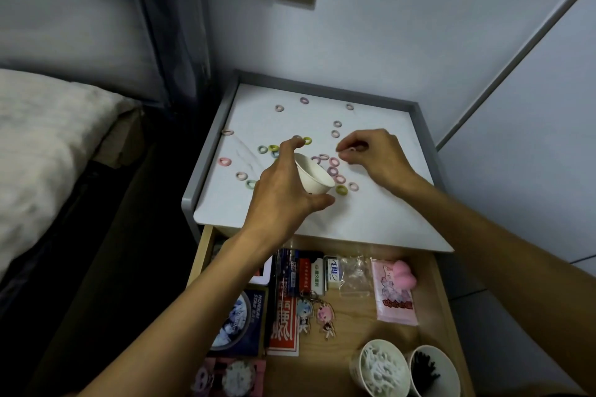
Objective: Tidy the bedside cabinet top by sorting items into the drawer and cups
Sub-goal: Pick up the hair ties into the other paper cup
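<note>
The small coloured rings (224, 161) are the matter now. Many of them lie scattered over the white cabinet top (371, 219), most in the middle, a few near the far edge and the left rim. The right hand (377, 158) pinches one pale ring (352, 149) between thumb and fingertips, close above the top. Just left of it, the left hand (283, 193) holds a white paper cup (314, 176), fingers and thumb curled round its wall, with the mouth tilted to the right, toward the rings. Whether any ring is inside it, I cannot tell.

At the near side the drawer (361, 329) stands open and holds boxes, two keychain figures (317, 313) and a pink packet (395, 296). In its near right corner stand two more cups, one with white pieces (380, 367) and one with dark pieces (433, 371). I judge that the larger things are sorted, and that nearly all the rings remain to be collected.
</note>
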